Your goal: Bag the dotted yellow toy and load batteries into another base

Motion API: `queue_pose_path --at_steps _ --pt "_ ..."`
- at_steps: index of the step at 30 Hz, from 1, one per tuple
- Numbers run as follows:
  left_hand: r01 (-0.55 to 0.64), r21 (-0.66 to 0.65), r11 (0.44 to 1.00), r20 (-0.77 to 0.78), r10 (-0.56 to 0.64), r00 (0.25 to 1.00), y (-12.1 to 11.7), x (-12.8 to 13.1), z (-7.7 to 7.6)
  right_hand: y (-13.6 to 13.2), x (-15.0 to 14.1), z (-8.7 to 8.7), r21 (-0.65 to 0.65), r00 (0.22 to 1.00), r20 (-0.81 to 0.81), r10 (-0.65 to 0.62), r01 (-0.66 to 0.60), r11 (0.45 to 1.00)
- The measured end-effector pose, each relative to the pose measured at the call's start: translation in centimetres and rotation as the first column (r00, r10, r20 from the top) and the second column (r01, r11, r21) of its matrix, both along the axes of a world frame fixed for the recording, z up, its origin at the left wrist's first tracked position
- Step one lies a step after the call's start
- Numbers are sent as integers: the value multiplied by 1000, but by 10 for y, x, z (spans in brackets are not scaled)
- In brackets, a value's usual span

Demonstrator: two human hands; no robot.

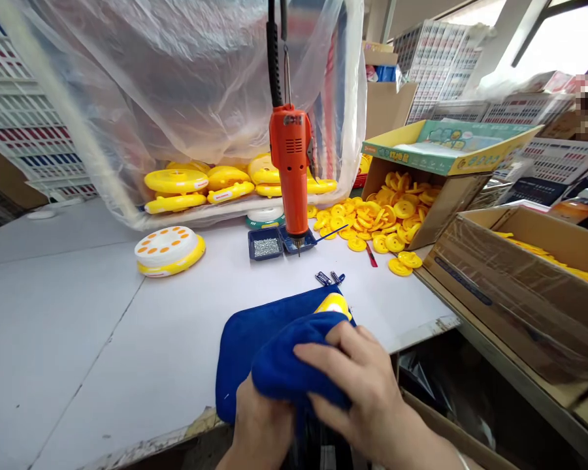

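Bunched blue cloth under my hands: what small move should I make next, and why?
Perhaps draw the bunched blue cloth slightly back toward you: your bare left hand and bare right hand are both on it, and it partly hides the rounded yellow-and-white piece just beyond, so shifting it should show more of that piece.

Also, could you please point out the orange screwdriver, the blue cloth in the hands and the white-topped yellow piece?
Orange screwdriver (293, 171): head view, middle of its body.
Blue cloth (280, 365): head view, its bunched part.
White-topped yellow piece (169, 252): head view, its white upper part.
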State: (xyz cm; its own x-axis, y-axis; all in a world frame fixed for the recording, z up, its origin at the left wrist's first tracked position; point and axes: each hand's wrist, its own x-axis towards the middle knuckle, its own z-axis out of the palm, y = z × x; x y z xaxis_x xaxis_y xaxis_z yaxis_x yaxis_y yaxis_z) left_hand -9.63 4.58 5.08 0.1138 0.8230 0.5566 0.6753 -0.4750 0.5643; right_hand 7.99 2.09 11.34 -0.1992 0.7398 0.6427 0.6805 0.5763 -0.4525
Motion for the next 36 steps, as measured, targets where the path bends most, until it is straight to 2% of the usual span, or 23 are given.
queue_pose_path --at_steps 3,5,7,9,11,12,13,15,16,17,18,20,23,25,27,29,31,33,34,36 --pt "56 -25 998 30 -55 998 -3 -7 1 20 11 -12 -141 963 -250 -102 68 988" --pt "16 -85 996 114 -7 994 -9 -12 1 38 29 -22 -263 930 -341 -141 50 964" --pt "-30 -174 984 227 70 971 -16 -16 1 50 47 -30 -384 907 -399 -138 -28 923" --pt "-63 -252 966 330 147 932 -22 -20 -1 53 60 -32 -449 823 -530 -205 -67 891" --pt "-92 -295 951 396 209 894 -25 -22 -2 45 66 -25 -453 684 -653 -325 -9 891" --pt "-103 -305 947 412 228 882 -26 -23 -2 38 64 -19 -434 645 -676 -357 43 900" --pt "-109 -309 945 419 238 876 -27 -24 -2 29 59 -12 -392 655 -671 -348 86 916" --pt "-104 -307 946 416 232 879 -27 -24 -2 15 41 4 -263 816 -544 -196 56 963" --pt "-97 -302 948 412 222 884 -27 -24 -3 11 31 11 -213 900 -432 -60 -37 976" --pt "-95 -296 951 406 215 888 -27 -24 -4 9 21 15 -189 947 -314 65 -129 974" --pt "-97 -290 952 400 213 891 -27 -24 -5 11 13 16 -202 966 -233 110 -159 966" --pt "-110 -279 954 395 219 892 -27 -26 -10 20 5 11 -266 970 -220 99 -158 951" --pt "-114 -270 956 422 224 879 -27 -36 -14 37 11 -3 -360 933 -360 16 -155 920" --pt "-60 -299 952 436 192 880 -28 -46 -11 41 14 -9 -365 918 -395 28 -185 912" --pt "50 -358 932 430 117 895 -28 -56 1 37 9 -8 -346 924 -380 45 -187 919" --pt "119 -403 908 366 40 930 -29 -63 19 28 -2 -5 -318 939 -338 63 -177 931" --pt "84 -437 896 213 13 977 -31 -67 39 20 -13 -2 -278 944 -300 136 -223 934" --pt "18 -439 898 49 4 999 -32 -66 53 15 -14 -1 -232 923 -334 191 -277 933" --pt "-2 -421 907 -2 1 1000 -32 -65 57 14 -11 -2 -216 907 -385 171 -269 939" --pt "-30 -330 944 -37 19 999 -34 -63 59 12 -1 -3 -221 866 -500 14 -143 965"
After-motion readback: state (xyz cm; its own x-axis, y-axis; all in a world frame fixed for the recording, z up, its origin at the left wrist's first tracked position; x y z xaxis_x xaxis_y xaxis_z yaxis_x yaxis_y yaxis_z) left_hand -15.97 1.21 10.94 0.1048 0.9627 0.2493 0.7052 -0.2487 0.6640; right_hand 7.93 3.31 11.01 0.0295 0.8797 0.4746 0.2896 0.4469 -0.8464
